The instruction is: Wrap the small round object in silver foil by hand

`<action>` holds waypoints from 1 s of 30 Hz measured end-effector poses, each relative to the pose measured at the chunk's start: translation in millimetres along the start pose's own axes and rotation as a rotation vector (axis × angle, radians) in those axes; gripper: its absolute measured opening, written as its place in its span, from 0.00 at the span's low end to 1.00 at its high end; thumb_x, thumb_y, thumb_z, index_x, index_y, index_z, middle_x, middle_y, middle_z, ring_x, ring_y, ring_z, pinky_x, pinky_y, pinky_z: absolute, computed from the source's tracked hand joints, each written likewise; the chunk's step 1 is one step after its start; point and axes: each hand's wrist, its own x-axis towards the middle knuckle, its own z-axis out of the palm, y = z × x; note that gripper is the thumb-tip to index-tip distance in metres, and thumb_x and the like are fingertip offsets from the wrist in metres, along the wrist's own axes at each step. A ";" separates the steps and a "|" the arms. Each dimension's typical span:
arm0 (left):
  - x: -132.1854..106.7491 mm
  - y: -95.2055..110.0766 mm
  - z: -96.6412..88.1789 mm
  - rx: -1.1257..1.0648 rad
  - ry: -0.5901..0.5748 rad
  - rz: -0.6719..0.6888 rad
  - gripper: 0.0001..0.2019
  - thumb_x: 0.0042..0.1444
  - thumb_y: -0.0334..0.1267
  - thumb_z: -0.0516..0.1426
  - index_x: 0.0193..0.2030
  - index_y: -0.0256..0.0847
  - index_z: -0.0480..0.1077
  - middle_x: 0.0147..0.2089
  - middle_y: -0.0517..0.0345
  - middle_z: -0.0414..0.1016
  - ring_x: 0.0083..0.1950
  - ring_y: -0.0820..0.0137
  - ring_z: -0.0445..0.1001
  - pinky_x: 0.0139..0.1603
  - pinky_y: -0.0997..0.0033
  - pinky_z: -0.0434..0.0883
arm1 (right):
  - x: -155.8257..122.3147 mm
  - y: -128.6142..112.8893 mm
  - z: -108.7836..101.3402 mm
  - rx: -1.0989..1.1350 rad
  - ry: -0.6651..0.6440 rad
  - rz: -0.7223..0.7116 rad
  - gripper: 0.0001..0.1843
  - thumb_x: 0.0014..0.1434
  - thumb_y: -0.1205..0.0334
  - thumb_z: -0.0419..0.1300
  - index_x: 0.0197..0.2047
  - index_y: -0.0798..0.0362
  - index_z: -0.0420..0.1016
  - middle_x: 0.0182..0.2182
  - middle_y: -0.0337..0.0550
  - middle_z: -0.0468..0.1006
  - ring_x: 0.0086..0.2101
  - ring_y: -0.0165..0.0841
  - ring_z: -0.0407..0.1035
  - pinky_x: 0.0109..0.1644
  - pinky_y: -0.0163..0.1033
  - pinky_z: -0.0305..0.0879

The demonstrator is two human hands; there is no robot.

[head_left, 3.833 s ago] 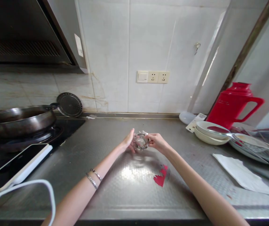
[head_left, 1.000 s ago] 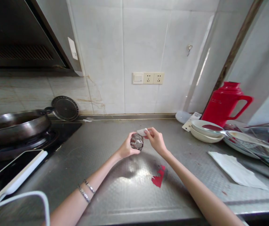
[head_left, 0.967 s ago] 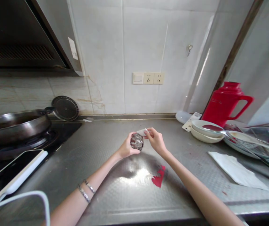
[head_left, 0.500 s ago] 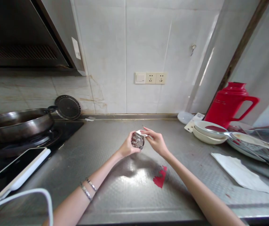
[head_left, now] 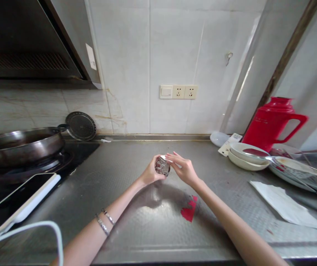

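My left hand (head_left: 149, 173) is closed around a small, round, clear glass cup (head_left: 162, 166), tilted so that a patterned round face points towards me. My right hand (head_left: 183, 168) is at the cup's upper right edge, fingers pressing a small white tissue (head_left: 163, 157) against it. Most of the tissue is hidden by the fingers. Both hands are above the metal counter (head_left: 114, 159). Nearer to me, a torn red scrap (head_left: 188, 210) lies on the counter.
On the left, a steel pan (head_left: 22, 147) sits on the stove, with a phone (head_left: 20, 203) and white cable (head_left: 46, 224) in front. To the right are a red thermos (head_left: 271, 123), stacked bowls (head_left: 248, 162), a plate (head_left: 283, 175) and a white napkin (head_left: 286, 205).
My right hand's fingers have shifted and flattened over the cup's edge, so less of the white tissue shows. My left hand keeps the cup in nearly the same place.
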 end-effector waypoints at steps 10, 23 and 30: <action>-0.2 -3.6 -1.3 0.070 0.007 0.045 0.38 0.31 0.24 0.63 0.53 0.40 0.57 0.44 0.54 0.70 0.44 0.66 0.71 0.45 0.67 0.66 | 0.8 -9.2 1.0 -0.015 -0.052 -0.089 0.21 0.64 0.71 0.46 0.57 0.46 0.66 0.51 0.43 0.75 0.52 0.35 0.69 0.63 0.55 0.58; -1.3 3.6 -0.6 0.085 0.011 0.016 0.37 0.30 0.24 0.63 0.51 0.41 0.57 0.46 0.54 0.69 0.41 0.69 0.70 0.41 0.70 0.65 | -1.7 -6.8 4.4 -0.011 0.003 -0.023 0.19 0.64 0.70 0.47 0.53 0.46 0.70 0.47 0.41 0.78 0.50 0.36 0.71 0.62 0.55 0.59; 1.6 -6.8 -3.8 0.098 0.031 0.032 0.37 0.30 0.24 0.63 0.50 0.41 0.58 0.43 0.56 0.69 0.40 0.69 0.70 0.40 0.71 0.66 | -6.9 -7.2 7.7 -0.031 -0.024 -0.135 0.21 0.62 0.72 0.48 0.55 0.46 0.68 0.51 0.44 0.75 0.53 0.36 0.68 0.63 0.57 0.58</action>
